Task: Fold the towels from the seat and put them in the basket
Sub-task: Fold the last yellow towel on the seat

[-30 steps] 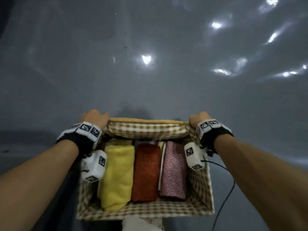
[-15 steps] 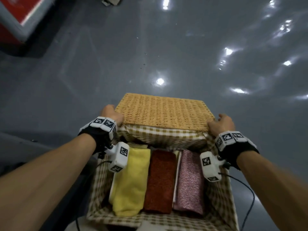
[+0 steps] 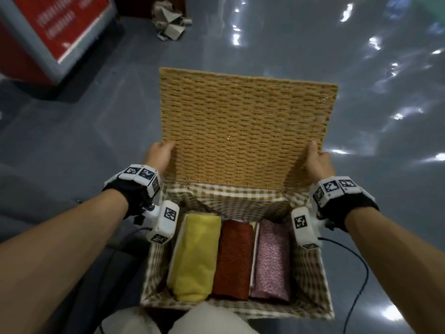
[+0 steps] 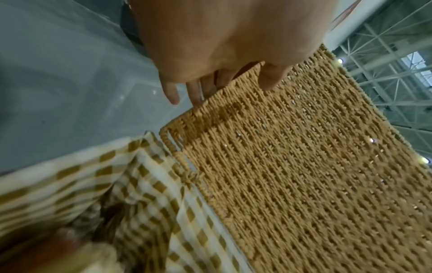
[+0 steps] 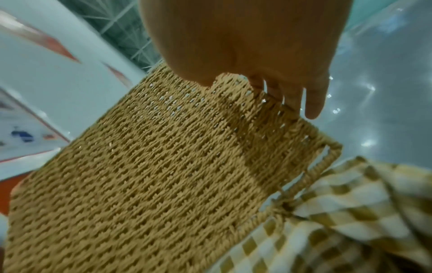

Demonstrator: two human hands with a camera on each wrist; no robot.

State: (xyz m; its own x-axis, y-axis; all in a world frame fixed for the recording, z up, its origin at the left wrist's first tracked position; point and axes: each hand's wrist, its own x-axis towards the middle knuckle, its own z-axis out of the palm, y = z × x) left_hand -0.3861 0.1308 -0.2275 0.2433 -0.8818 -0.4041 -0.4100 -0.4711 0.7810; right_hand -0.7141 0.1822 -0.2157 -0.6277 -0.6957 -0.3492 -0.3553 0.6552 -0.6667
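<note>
The wicker basket [image 3: 240,307] with a checked liner [image 4: 117,184] sits on the floor just in front of me. Inside lie three folded towels side by side: yellow [image 3: 195,256], dark red [image 3: 232,259] and pink patterned [image 3: 272,259]. The woven lid [image 3: 245,126] stands raised at the basket's far rim. My left hand [image 3: 166,150] grips the lid's left edge and my right hand [image 3: 313,153] grips its right edge. In the wrist views each thumb lies on the near face of the lid [image 4: 304,166] [image 5: 151,175], with the fingers behind it.
Glossy grey floor [image 3: 373,116] surrounds the basket. A red and white box [image 3: 48,32] stands at the far left, with crumpled cardboard [image 3: 169,22] beside it. A black cable [image 3: 358,285] hangs from my right wrist. My knees [image 3: 192,321] touch the basket's near rim.
The lid has swung up from low behind the far rim to nearly upright, both hands rising with it along its side edges. The towels have not moved.
</note>
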